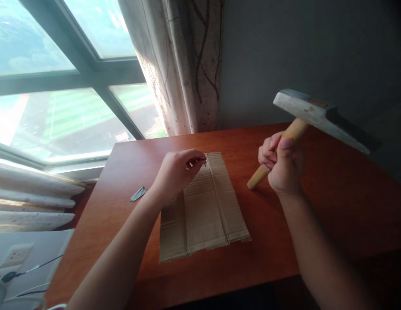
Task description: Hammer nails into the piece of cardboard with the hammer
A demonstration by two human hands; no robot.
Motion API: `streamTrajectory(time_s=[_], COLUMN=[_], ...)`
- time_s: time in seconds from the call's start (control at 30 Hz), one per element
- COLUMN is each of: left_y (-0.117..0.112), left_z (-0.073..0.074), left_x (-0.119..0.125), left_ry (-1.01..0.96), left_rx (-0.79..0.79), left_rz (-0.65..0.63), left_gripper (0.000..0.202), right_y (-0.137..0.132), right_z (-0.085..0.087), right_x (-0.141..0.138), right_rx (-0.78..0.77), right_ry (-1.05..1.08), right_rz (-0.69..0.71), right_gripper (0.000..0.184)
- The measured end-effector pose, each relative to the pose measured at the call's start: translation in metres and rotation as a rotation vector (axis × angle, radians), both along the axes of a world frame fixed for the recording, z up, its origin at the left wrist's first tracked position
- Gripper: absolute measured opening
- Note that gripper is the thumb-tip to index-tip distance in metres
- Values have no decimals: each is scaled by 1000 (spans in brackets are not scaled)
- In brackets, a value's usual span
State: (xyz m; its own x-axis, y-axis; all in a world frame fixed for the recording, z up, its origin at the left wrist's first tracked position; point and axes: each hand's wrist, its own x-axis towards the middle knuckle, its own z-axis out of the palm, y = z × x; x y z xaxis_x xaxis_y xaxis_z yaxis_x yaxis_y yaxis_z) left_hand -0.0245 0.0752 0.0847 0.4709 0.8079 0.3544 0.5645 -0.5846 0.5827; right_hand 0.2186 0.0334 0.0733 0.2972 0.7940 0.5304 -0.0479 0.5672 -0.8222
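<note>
My right hand (pixel 284 165) is wrapped round the wooden handle of a hammer (pixel 300 110). The hammer is raised over the right part of the table, its metal head up and the handle's end slanting down to the left. My left hand (pixel 181 172) is over the far end of a creased sheet of cardboard (pixel 206 219), thumb and fingers pinched on a nail (pixel 203 158). Only a little of that nail shows, and I cannot tell whether its tip touches the cardboard. A small bundle of nails (pixel 138 193) lies on the table left of my left forearm.
The reddish-brown wooden table (pixel 122 168) carries the cardboard and nails. Behind it hangs a patterned curtain (pixel 187 64) beside a large window (pixel 64 112). A wall socket (pixel 17 256) with a plug and cables is at the lower left.
</note>
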Motion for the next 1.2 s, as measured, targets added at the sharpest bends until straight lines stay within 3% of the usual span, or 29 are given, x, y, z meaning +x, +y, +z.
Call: streamTrajectory(time_s=[0.67, 1.2], left_y=[-1, -2], left_z=[-3, -7], left_x=[1, 4], left_ry=[88, 13], left_rx=[2, -5], left_rz=[12, -7], left_gripper=[13, 13], right_y=[-3, -5], right_z=[1, 3], right_x=[0, -1], right_rx=[-22, -60], right_ry=[-44, -32], right_rz=[-34, -28], right_gripper=[37, 37])
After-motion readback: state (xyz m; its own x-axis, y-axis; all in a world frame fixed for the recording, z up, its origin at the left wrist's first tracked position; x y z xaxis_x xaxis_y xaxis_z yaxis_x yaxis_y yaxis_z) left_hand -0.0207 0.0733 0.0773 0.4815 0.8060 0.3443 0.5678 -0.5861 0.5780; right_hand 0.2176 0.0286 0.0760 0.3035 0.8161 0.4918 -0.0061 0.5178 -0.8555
